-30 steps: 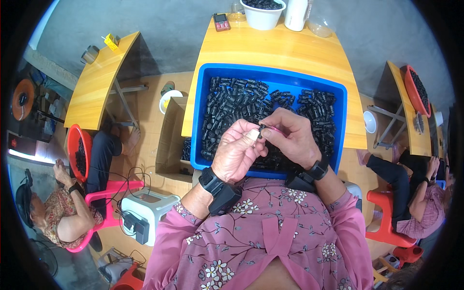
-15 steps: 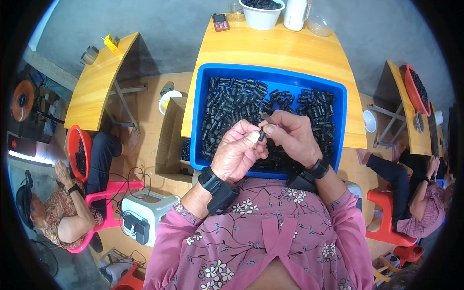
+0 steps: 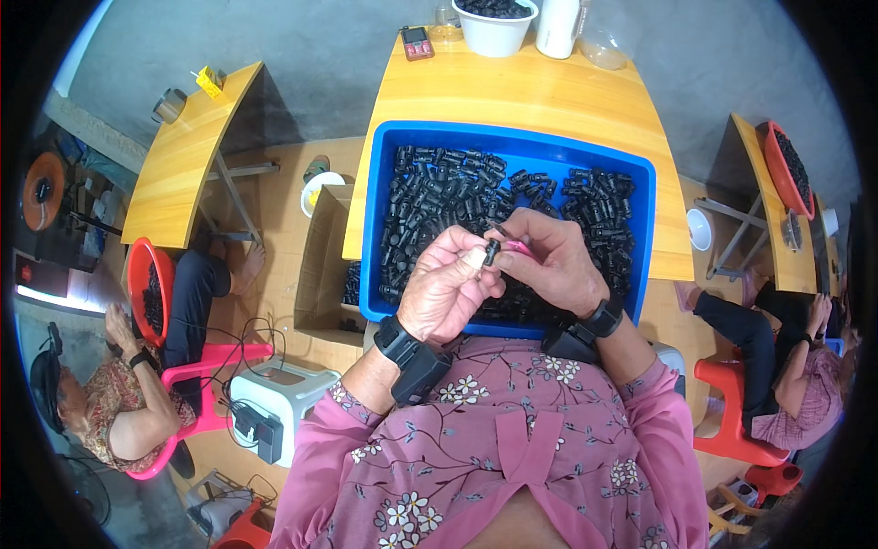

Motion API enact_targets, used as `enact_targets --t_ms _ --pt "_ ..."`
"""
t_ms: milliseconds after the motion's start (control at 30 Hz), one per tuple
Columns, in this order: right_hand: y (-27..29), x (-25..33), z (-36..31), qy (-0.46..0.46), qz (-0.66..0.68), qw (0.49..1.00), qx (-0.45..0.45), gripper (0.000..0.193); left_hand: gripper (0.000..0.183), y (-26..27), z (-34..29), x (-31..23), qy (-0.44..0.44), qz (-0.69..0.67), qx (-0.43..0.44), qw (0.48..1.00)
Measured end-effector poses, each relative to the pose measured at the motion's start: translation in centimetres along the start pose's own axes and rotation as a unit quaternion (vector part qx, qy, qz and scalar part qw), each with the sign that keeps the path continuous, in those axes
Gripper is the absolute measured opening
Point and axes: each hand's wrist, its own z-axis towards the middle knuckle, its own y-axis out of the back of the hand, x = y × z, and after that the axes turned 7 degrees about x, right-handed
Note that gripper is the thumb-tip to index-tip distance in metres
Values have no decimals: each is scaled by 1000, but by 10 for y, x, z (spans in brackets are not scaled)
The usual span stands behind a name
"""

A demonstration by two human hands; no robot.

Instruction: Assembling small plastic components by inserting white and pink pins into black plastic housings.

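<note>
Over the near part of a blue plastic tub point(image 3: 512, 134), my two hands meet. My left hand point(image 3: 441, 291) is closed, pinching a small black plastic fitting point(image 3: 492, 251) between thumb and fingers; something pale covers the thumb tip. From the right, my right hand point(image 3: 560, 267) is closed round a small pink-handled knife point(image 3: 519, 247), its thin blade partly hidden by the fingers. The right thumb lies against or very near the fitting. Beneath the hands, many similar black fittings point(image 3: 439, 188) fill the tub, with patches of blue bottom showing between the heaps.
The tub rests on a wooden table point(image 3: 521, 87). At its far end stand a white bowl of black parts point(image 3: 494, 32), a red phone point(image 3: 418, 42) and a white bottle point(image 3: 558, 27). A cardboard box point(image 3: 320, 265) and grey stool point(image 3: 274, 403) are to the left. Other people sit on both sides.
My right hand has turned slightly, so the knife's pink handle now shows and its blade lies at another angle. The fitting has tilted in my left hand, which stays nearly in place.
</note>
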Motion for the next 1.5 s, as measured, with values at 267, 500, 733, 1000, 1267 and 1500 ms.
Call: enact_targets --t_ms 267,500,733,1000,1267,1500 --pt "4 -1 -1 -4 -19 1000 -11 14 7 -1 1 -3 24 -7 -5 1000" --pt "2 0 -1 -11 -13 999 -36 11 8 -7 1 -3 18 24 -15 999" --pt "6 3 4 -2 -167 978 -121 12 12 -12 -6 -48 -188 141 -76 969" --pt "2 0 5 1 -319 947 -27 14 10 48 -26 -107 -365 111 -283 880" --pt "2 -10 9 13 -369 929 -10 17 26 102 -29 -112 -263 132 -461 837" --pt "5 -5 7 -9 -252 966 -59 13 22 56 -20 -105 -367 264 -417 789"
